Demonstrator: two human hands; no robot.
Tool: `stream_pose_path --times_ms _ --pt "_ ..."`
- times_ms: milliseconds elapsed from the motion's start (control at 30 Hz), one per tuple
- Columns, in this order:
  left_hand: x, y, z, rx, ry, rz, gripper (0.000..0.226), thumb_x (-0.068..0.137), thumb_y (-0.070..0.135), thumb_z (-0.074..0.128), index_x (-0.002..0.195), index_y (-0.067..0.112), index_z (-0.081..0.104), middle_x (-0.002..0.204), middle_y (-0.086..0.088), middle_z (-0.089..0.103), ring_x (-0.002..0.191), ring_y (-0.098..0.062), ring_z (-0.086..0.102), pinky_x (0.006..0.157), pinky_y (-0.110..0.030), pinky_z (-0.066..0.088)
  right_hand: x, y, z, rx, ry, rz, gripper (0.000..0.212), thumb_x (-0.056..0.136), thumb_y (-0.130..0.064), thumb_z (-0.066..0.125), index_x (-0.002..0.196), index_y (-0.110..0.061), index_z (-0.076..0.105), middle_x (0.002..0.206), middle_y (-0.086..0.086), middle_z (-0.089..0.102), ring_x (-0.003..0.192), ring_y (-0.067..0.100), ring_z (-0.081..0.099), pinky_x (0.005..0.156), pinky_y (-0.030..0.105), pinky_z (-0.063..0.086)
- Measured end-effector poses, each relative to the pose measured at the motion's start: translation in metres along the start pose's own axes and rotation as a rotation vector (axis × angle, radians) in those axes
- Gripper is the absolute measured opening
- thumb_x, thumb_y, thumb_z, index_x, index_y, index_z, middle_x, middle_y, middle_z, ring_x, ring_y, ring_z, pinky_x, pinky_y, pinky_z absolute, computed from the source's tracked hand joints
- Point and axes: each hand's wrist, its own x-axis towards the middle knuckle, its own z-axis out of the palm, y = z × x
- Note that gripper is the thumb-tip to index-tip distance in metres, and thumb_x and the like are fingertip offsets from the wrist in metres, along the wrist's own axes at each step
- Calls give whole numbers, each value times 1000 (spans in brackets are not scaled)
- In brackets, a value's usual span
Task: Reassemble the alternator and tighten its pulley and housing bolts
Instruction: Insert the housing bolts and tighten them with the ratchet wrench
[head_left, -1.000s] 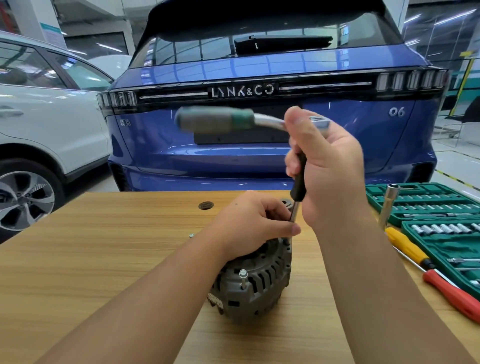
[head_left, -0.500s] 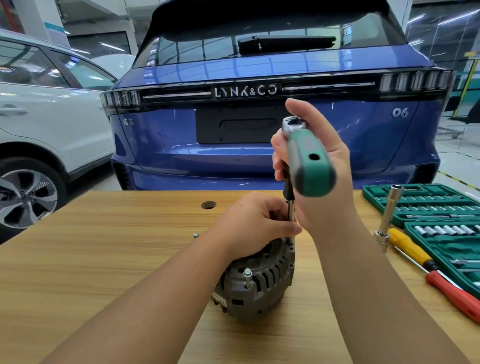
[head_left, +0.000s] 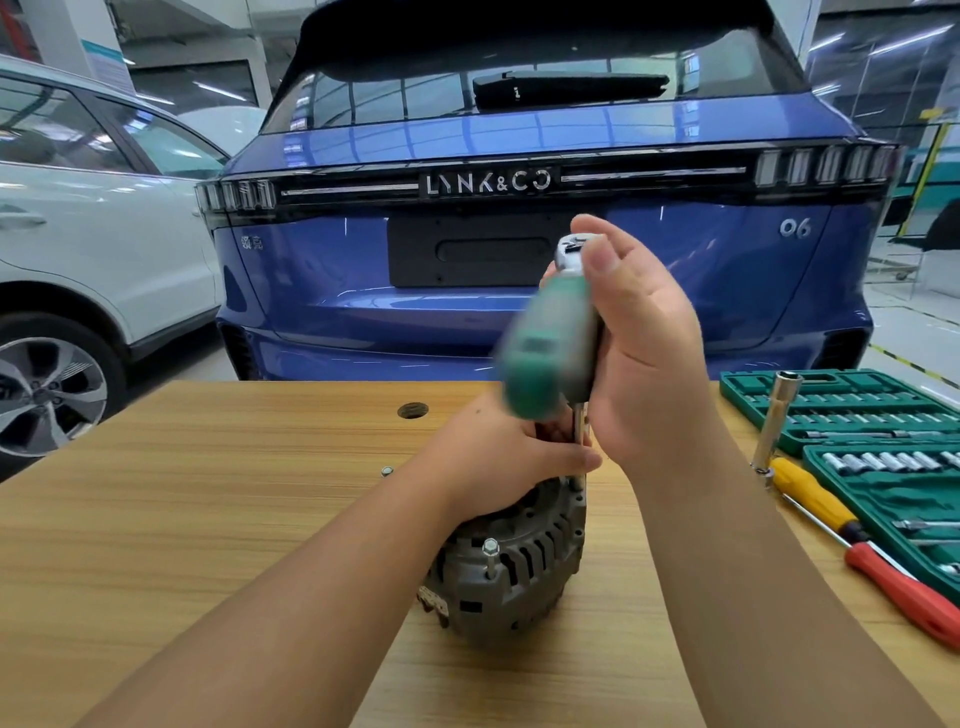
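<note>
A grey alternator (head_left: 511, 577) stands on the wooden table (head_left: 208, 519). My left hand (head_left: 511, 457) grips its top and hides the pulley. My right hand (head_left: 644, 364) holds the head of a ratchet wrench (head_left: 545, 358) above it; its green handle points toward me and to the left and is blurred. From the ratchet a thin extension bar (head_left: 577, 447) runs straight down to a housing bolt at the alternator's right rim. A second housing bolt (head_left: 490, 553) stands proud on the near side. One loose bolt (head_left: 386, 471) lies on the table to the left.
A green socket set case (head_left: 852, 410) lies open at the right, with a tall socket (head_left: 774, 421) upright beside it. A yellow screwdriver (head_left: 815, 501) and a red screwdriver (head_left: 904, 592) lie near the right edge. A blue car (head_left: 519, 156) stands behind the table, a white car (head_left: 78, 234) at left.
The ratchet handle has swung from pointing left, round toward me, and now to my near left. Both hands stay where they were on the alternator and the ratchet head.
</note>
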Motion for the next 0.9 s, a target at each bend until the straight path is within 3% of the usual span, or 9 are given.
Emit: stream_pose_path --times_ms 133,200,267,367,500,633,700,767,900 --pt "0 2 1 80 -37 39 13 91 50 72 97 40 76 90 18 70 83 5 61 68 -24 50 2 -2 -2 -125 216 -50 22 84 -33 78 84 -16 65 57 -6 40 52 13 30 47 30 28" --pt "0 2 2 94 -36 41 14 91 50 71 98 39 76 91 17 70 84 5 60 68 -24 50 4 -3 -6 -95 200 5 20 84 -32 78 73 -21 64 58 -4 40 52 13 31 47 27 29" --pt "0 1 1 88 -27 37 12 91 49 72 95 38 75 89 15 70 82 3 62 67 -23 48 4 -2 -7 -24 89 37 10 85 -24 74 92 -21 68 64 -5 49 55 12 41 52 23 39" --pt "-1 0 -1 34 -20 47 8 91 43 73 93 36 75 87 13 73 79 -4 66 72 -30 55 1 7 1 -65 -2 -63 33 92 -4 66 119 -22 60 73 -4 53 62 12 47 59 23 45" --pt "-2 1 0 13 -14 64 6 92 37 74 96 35 76 92 14 74 85 -5 68 81 -35 57 0 13 5 -86 3 -180 44 93 7 61 120 -28 62 80 -4 58 63 10 50 59 21 48" --pt "-1 1 0 27 -1 57 4 92 37 75 94 34 76 86 16 72 78 1 65 69 -16 51 1 13 1 -95 -6 -170 46 97 10 52 118 -29 63 82 5 57 63 15 44 56 23 44" --pt "-1 1 0 38 11 47 7 90 41 76 90 34 75 86 19 71 78 3 64 60 -10 46 3 10 0 7 7 -97 46 100 7 40 117 -28 65 85 14 55 63 19 47 54 23 44" --pt "-1 0 1 30 19 36 9 88 43 77 90 35 74 87 18 72 81 2 64 68 -18 52 7 5 -2 113 -14 13 40 102 -5 33 116 -25 65 84 13 59 59 17 55 52 23 47" --pt "-1 -1 1 16 27 16 12 86 46 79 90 36 72 88 19 70 81 3 64 75 -27 55 7 3 -2 142 -41 72 37 88 -38 54 120 -20 61 91 11 58 62 16 57 54 23 48"
